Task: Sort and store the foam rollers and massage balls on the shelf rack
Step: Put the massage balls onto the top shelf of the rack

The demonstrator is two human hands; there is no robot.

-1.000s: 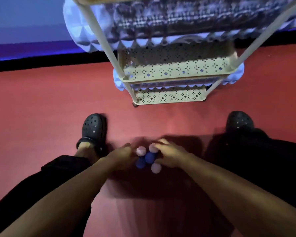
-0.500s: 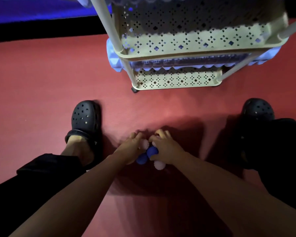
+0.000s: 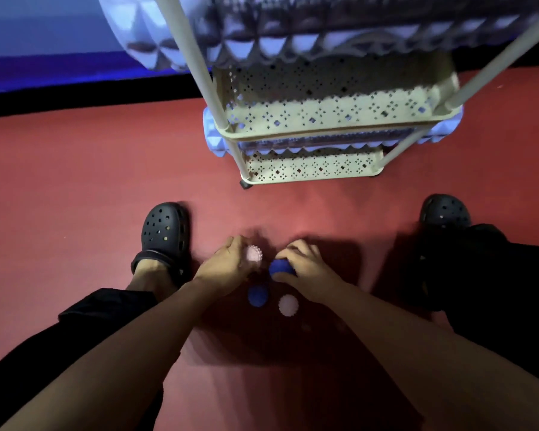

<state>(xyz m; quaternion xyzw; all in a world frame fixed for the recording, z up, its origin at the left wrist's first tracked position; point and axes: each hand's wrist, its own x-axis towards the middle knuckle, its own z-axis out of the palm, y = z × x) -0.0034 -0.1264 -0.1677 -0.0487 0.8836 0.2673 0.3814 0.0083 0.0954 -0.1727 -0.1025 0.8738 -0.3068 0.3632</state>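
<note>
On the red floor between my feet lie spiky massage balls. My left hand [image 3: 227, 264] is closed around a pink ball [image 3: 254, 254]. My right hand [image 3: 307, 269] grips a blue ball [image 3: 280, 268]. A second blue ball [image 3: 258, 296] and a second pink ball [image 3: 288, 305] rest loose on the floor just below my hands. The cream perforated shelf rack [image 3: 333, 115] stands ahead. One ridged blue foam roller [image 3: 280, 32] lies on an upper tier, and another foam roller [image 3: 213, 135] lies on a lower tier.
My black clogs [image 3: 164, 233] stand on either side, the right one [image 3: 444, 213] near the rack's corner. The rack's small wheel [image 3: 246, 185] touches the red floor [image 3: 75, 188]. A dark strip and a blue wall [image 3: 44, 57] run along the back.
The hands have parted, each lifting one ball away from the cluster. Two balls stay on the floor. The view tilted up, showing more of the rack.
</note>
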